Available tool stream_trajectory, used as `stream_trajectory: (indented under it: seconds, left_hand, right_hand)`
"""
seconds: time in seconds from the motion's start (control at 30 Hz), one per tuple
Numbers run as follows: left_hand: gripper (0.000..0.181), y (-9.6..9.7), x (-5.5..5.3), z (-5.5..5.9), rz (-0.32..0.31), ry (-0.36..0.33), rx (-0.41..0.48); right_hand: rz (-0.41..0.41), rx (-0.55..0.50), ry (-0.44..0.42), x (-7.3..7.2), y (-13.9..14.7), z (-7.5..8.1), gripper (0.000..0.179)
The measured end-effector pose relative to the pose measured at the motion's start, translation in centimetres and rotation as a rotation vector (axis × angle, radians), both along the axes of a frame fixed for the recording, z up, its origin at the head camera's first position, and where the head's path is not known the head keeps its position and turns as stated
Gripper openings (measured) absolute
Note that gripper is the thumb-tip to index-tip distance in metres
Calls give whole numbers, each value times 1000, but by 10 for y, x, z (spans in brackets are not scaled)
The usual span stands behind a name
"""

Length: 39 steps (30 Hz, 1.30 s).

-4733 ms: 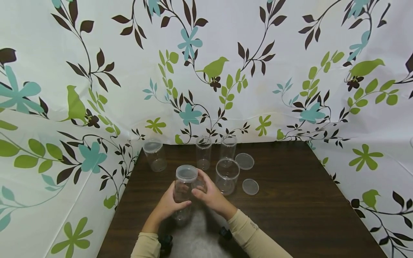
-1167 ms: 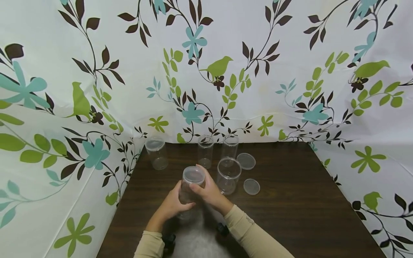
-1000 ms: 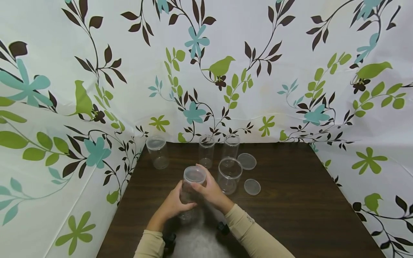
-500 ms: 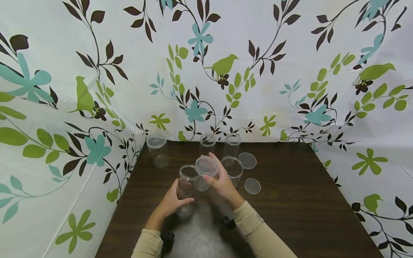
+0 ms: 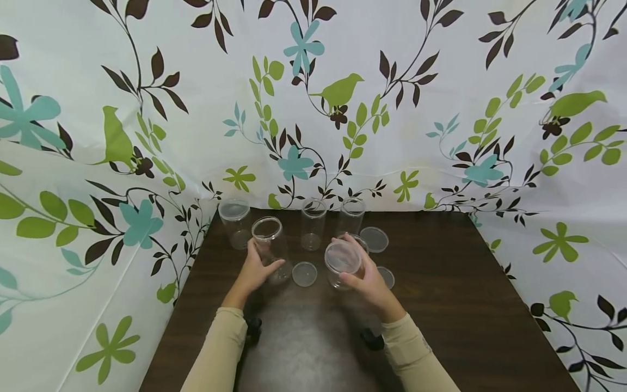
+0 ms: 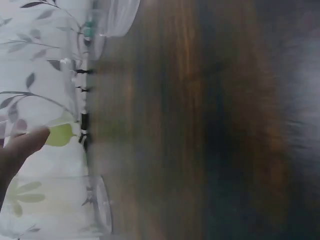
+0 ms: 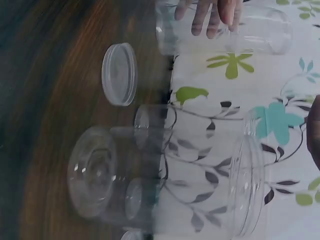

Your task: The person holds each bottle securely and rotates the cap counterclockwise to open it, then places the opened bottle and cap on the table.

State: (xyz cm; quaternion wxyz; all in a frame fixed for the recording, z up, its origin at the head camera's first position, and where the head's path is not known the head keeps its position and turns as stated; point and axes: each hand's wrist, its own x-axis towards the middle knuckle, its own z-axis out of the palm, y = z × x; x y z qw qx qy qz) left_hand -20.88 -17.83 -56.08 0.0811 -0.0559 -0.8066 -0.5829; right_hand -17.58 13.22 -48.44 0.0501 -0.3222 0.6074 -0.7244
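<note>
In the head view my left hand [image 5: 252, 275] grips a clear, lidless jar [image 5: 271, 247] around its side, thumb toward me. My right hand [image 5: 369, 277] holds a round translucent lid [image 5: 342, 257] by its edge, in front of the wide open jar [image 5: 338, 281], which it partly hides. Another lid [image 5: 305, 274] lies on the table between the hands. From the right wrist, the wide jar [image 7: 200, 175] looks large and uncapped; the left hand's fingers [image 7: 212, 20] show through the held jar [image 7: 267, 30]. The left wrist view is blurred, with a fingertip [image 6: 30, 142] at its edge.
A lidded jar [image 5: 235, 223] stands at the back left. Two slimmer open jars [image 5: 313, 224] [image 5: 351, 215] stand along the back edge. Lids [image 5: 374, 239] [image 5: 388, 276] lie on the right, one partly behind my right hand. Patterned cloth [image 5: 421, 109] hangs behind the dark wooden table [image 5: 470, 305].
The lid has come off the jar in my left hand, and my right hand has carried it right. My left hand has moved the jar back and left, uncovering a lid on the table.
</note>
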Motion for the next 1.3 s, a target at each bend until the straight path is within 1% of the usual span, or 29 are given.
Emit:
stream_trajectory:
  seconds: [0.07, 0.17, 0.3, 0.4, 0.47, 0.57, 0.67, 0.83, 0.93, 1.0, 1.03, 1.07, 1.1, 1.17, 1.23, 1.3]
  left_hand:
    - [91, 1, -14, -2, 38, -4, -18]
    - [95, 4, -34, -5, 62, 16, -52]
    - [95, 8, -57, -9, 82, 20, -62]
    - [92, 11, -70, -13, 108, 10, -57]
    - [91, 11, -79, -15, 121, 4, -58]
    - [89, 12, -89, -19, 128, -7, -59]
    - [90, 13, -97, -23, 139, -7, -62]
    - [92, 19, -107, -27, 153, -2, -82]
    - [94, 20, -108, -26, 158, -26, -111]
    - [95, 21, -108, -25, 158, -44, -128]
    - [96, 21, -109, -24, 159, -54, -131]
    - [96, 22, -109, -24, 158, -63, -139]
    - [97, 22, -110, -24, 161, -72, -147]
    - [97, 22, -111, -23, 165, -82, -155]
    - [96, 22, -112, -23, 168, -96, -161]
    - [95, 21, -113, -23, 174, -113, -174]
  right_hand:
    - [-2, -2, -26, 2, 6, -2, 84]
    - [-19, 18, -41, 5, 16, -5, 85]
    - [-28, 10, -7, 8, 29, -8, 81]
    - [-22, -67, -1, 6, 41, -10, 72]
    - [-27, -136, -24, 4, 50, -11, 64]
    - [-60, -221, -58, 1, 65, -14, 55]
    - [-130, -262, -93, -1, 80, -17, 54]
    - [-239, -290, -148, -5, 103, -24, 57]
    - [-302, -258, -182, -9, 115, -28, 60]
    - [-360, -192, -213, -13, 123, -31, 62]
    - [-392, -140, -235, -15, 127, -32, 63]
    - [-427, -71, -255, -18, 131, -33, 65]
    - [-470, 21, -273, -22, 135, -34, 67]
    - [-566, 288, -267, -31, 143, -38, 72]
    - [-642, 573, -216, -42, 150, -44, 77]
    - [-698, 833, -163, -53, 156, -51, 83]
